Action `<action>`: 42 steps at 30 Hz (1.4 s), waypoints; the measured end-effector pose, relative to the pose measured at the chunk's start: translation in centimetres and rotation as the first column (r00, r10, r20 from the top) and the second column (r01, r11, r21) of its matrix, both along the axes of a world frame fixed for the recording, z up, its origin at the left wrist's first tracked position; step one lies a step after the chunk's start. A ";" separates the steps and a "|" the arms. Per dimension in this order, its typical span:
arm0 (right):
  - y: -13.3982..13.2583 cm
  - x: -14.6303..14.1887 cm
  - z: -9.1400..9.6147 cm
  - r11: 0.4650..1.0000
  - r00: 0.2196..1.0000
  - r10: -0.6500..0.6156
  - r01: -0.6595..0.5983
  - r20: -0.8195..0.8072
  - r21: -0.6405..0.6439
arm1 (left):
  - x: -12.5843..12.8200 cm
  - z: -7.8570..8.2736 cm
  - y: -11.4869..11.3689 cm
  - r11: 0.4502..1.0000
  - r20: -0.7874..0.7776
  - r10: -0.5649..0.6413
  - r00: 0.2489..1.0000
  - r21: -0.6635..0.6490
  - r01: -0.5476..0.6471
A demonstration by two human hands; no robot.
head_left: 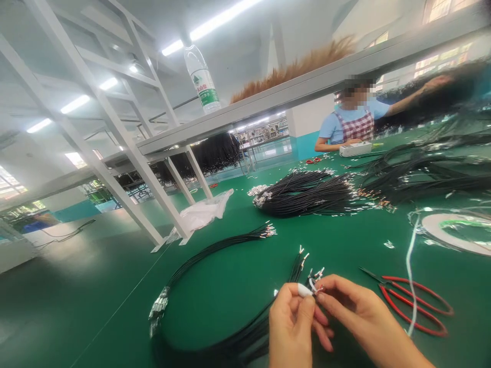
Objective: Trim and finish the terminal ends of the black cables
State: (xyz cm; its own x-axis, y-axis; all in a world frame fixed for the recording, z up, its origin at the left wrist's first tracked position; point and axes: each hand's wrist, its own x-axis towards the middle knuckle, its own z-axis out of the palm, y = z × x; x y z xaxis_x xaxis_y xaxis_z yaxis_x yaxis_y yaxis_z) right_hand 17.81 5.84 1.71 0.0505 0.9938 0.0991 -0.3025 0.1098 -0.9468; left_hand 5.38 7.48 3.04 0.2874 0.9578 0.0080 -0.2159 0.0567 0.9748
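Observation:
My left hand (293,324) is closed, thumb against index finger, on the end of a thin black cable. A white piece (305,290) lies along its index fingertip; whether it is tape or a finger cover I cannot tell. My right hand (355,309) pinches the same cable end (317,289), where short stripped wires show. Behind my fingers, more black cables (297,266) with pale tips point away from me. A bundle of black cables (199,253) curves round to the left, banded with shiny metal-like ends (159,306). Red-handled scissors (418,304) lie right of my right hand.
A large pile of black cables (307,194) lies farther back on the green table (230,286). At right is a white reel (441,235) with a white strip. A shelf (268,105) carries a water bottle (201,79). Across the table sits a person (351,122).

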 end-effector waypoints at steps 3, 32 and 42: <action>-0.1 -0.3 0.4 0.999 0.998 -0.036 0.035 -0.054 -0.008 | -0.1 0.0 0.0 1.000 -0.009 -0.019 1.000 -0.001 0.019; 0.2 1.6 0.2 0.997 0.983 0.038 -0.049 0.177 0.054 | -1.0 -1.8 -0.2 0.513 -0.335 0.519 0.786 0.858 0.027; 0.0 0.9 1.2 0.996 0.998 -0.004 -0.002 0.070 0.086 | -0.4 -1.2 -0.2 0.600 -0.344 0.463 0.817 0.800 -0.003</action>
